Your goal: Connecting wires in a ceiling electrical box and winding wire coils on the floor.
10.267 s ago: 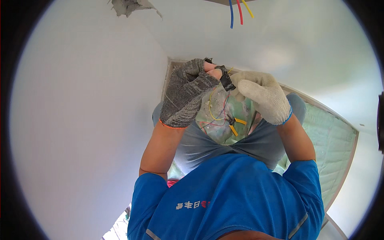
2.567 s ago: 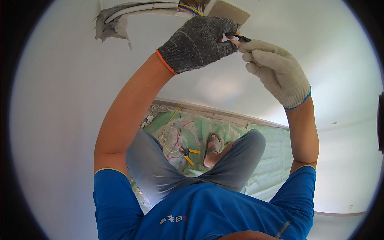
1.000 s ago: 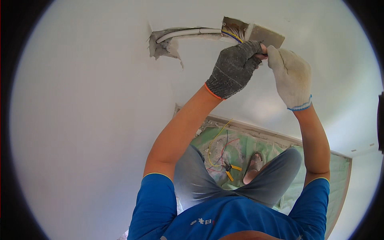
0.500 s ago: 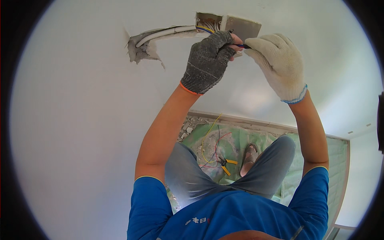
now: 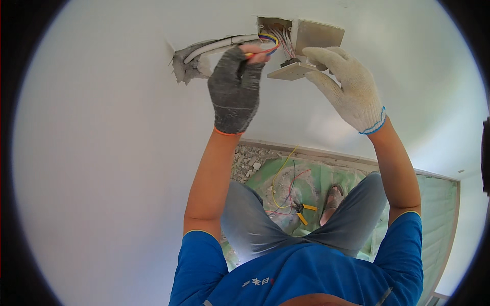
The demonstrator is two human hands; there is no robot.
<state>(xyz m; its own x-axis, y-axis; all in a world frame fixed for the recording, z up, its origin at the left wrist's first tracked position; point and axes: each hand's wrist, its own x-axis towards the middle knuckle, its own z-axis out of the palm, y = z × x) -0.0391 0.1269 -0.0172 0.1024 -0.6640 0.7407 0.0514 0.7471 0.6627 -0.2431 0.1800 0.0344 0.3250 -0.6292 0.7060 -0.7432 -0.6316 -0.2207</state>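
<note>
My left hand (image 5: 236,92), in a dark grey glove with bare fingertips, is closed on a bundle of electrical wires (image 5: 276,47). Yellow, blue and red strands curve from it up to the recessed wall box (image 5: 275,23). In a white knitted glove, my right hand (image 5: 348,81) has its thumb and fingers apart, holding nothing that I can see. Its thumb overlaps the right end of a tilted socket plate (image 5: 291,73) hanging below the box on several pale wires; whether they touch I cannot tell. Right of the box is a second square plate (image 5: 320,33).
A white conduit (image 5: 219,47) runs through a rough broken channel to the wall box. Below, yellow-handled pliers (image 5: 301,211) and loose wires (image 5: 274,188) lie on green floor sheeting (image 5: 265,176). Rubble (image 5: 247,160) lies along the wall's foot, near my sandalled foot (image 5: 332,204).
My left hand has moved left and slightly down, still gripping the wires. My right hand has let go of the dark wire end and spread its fingers. The hanging socket plate now shows more.
</note>
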